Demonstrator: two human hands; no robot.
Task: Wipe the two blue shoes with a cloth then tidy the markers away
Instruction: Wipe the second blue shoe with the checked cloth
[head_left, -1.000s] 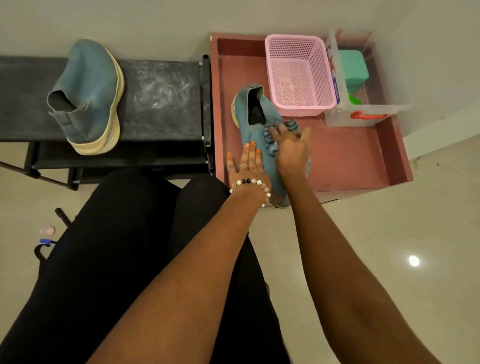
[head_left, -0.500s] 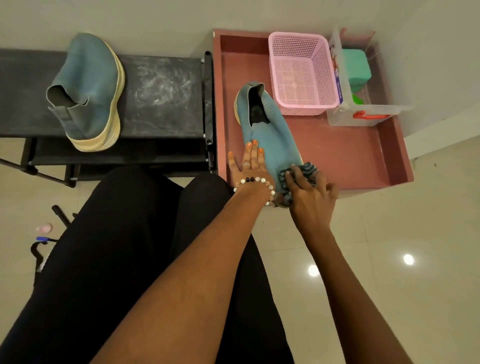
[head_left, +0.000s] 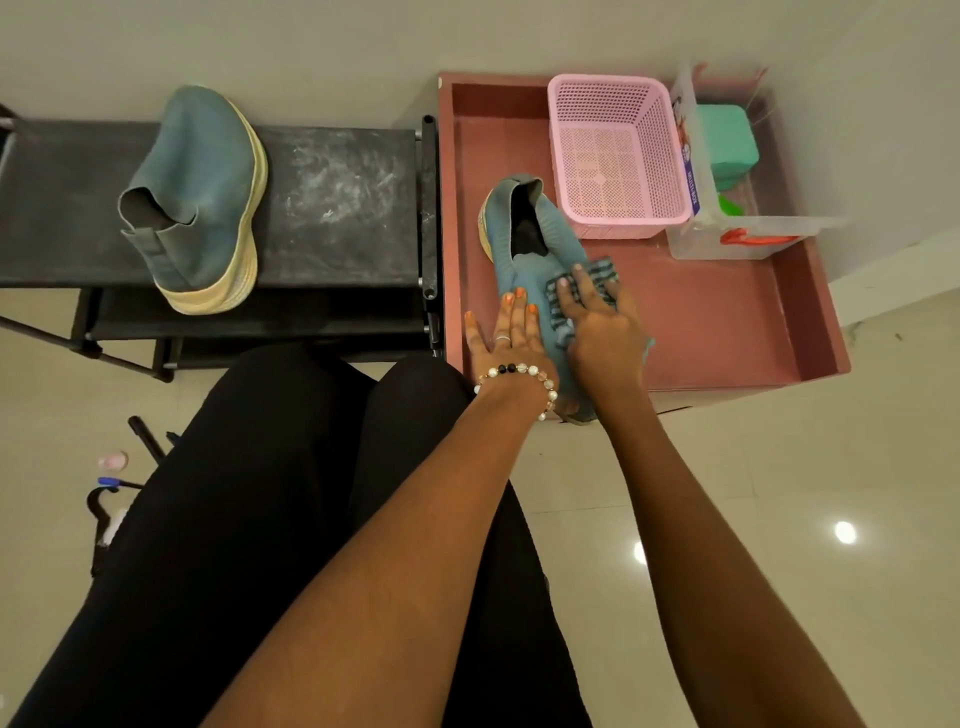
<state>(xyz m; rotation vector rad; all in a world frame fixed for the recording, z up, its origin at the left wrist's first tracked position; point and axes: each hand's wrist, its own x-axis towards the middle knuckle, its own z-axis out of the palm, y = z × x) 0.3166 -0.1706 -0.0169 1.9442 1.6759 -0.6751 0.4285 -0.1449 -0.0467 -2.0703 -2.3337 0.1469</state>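
A blue shoe (head_left: 535, 249) is lying in the pink tray (head_left: 727, 317), its long axis running from the heel opening at the far end toward the toe at the near rim. A striped cloth (head_left: 582, 291) is being pressed onto its upper by the right hand (head_left: 602, 332), fingers spread over it. The shoe is being steadied by the flat, outstretched left hand (head_left: 511, 345). The second blue shoe (head_left: 202, 197) is resting on its side on the black rack (head_left: 337, 208), sole facing right.
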